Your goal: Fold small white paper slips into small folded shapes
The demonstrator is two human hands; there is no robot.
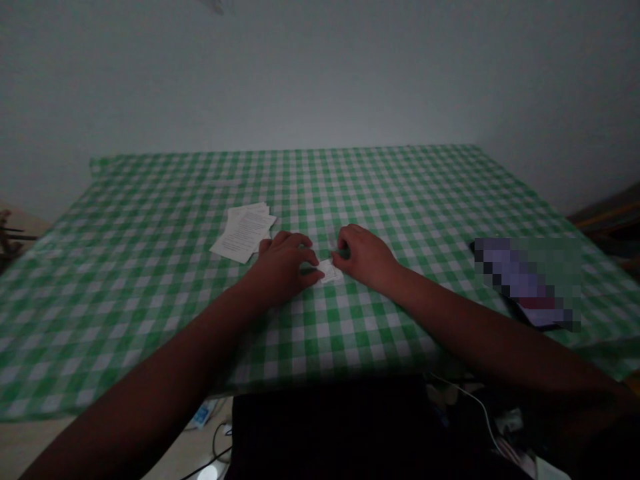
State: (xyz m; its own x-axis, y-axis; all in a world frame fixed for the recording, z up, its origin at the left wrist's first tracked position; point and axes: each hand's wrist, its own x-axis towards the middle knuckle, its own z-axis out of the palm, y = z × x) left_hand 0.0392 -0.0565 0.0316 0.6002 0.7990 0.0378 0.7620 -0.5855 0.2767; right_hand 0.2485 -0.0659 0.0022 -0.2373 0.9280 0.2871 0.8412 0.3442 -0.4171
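A small white piece of paper (330, 272), apparently folded, lies on the checked tablecloth between my hands. The thumb and index finger of my left hand (287, 267) grip its left edge, and the other fingers curve over the cloth. From the other side, my right hand (365, 257) pinches the paper's right upper edge between thumb and curled fingers. Faint print shows on the paper. Just beyond my left hand rests a loose stack of printed paper sheets (243, 233), fanned unevenly.
A green and white checked tablecloth (320, 187) covers the table, which meets a plain wall (320, 73). On the right lies a dark-edged flat device (525, 283), its face blurred into blocks. Cables (487, 413) and small items show below the near edge.
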